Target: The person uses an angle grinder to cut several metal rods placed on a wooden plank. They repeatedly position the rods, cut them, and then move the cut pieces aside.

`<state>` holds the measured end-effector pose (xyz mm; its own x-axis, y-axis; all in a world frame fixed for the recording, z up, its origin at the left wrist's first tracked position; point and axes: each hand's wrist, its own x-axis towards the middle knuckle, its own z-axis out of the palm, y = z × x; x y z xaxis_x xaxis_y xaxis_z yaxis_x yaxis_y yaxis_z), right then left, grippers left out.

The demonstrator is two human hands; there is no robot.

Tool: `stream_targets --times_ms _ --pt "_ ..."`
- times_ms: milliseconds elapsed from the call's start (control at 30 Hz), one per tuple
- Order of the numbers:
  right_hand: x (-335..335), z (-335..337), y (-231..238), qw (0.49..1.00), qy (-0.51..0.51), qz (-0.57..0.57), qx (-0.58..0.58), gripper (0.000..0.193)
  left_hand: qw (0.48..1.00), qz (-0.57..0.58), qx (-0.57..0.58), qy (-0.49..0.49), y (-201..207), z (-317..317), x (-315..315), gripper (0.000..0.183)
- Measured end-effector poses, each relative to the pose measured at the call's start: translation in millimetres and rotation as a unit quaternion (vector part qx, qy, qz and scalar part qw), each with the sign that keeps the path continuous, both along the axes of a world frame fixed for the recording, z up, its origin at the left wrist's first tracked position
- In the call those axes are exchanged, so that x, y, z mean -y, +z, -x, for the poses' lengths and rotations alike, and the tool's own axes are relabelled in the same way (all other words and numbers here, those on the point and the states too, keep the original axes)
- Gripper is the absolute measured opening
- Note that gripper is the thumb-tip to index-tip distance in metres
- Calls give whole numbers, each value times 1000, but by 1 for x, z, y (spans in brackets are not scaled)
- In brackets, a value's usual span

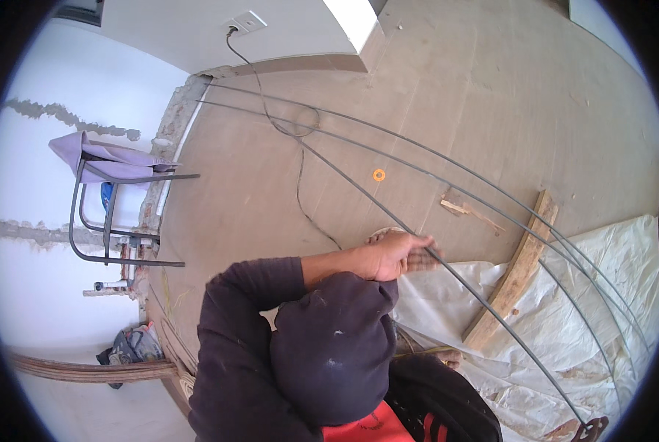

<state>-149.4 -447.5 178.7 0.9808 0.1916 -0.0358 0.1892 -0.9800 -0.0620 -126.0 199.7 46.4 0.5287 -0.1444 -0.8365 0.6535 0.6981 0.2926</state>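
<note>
My left hand (403, 255) is closed around a long dark metal rod (491, 311), thumb above it and fingers beneath. The rod slants from upper left to lower right, its near end beside a dark reddish-brown object (593, 429) that I cannot make out. Farther off, two more thin rods (410, 163) curve over a wooden plank (517, 269), which lies partly on a crumpled whitish sheet (602, 276). Dark rounded cloth (337, 346) fills the space below my left forearm; I cannot tell which part of me it covers. My right hand does not show.
A power cord (254, 70) runs from the wall socket (245, 23) across the floor under the rods. An orange ring (379, 174) and a wood scrap (454, 207) lie beyond my hand. At left, a metal-framed chair (108, 258) with lilac cloth (116, 158) stands by the broken wall.
</note>
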Motion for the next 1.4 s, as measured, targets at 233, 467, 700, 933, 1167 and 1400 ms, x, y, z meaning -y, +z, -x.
stream_targets --times_ms 233,467,700,933,1167,1400 --pt "-35 -18 19 993 -34 -49 -99 22 989 25 78 -125 17 -25 20 21" --pt "-32 -28 5 984 -1 -165 -65 14 973 -167 92 -127 2 -66 -10 23" --pt "-121 -67 -40 970 2 -237 -61 5 960 -261 99 -23 -33 -71 -82 21" --pt "-235 -125 -80 962 51 -254 -88 11 939 -307 94 124 -63 -82 -167 19" --pt "-404 -207 -154 933 105 -269 -215 18 869 -349 62 345 -106 -84 -304 24" --pt "-645 -177 -184 892 181 -296 -290 19 865 -253 33 432 -98 -71 -270 14"
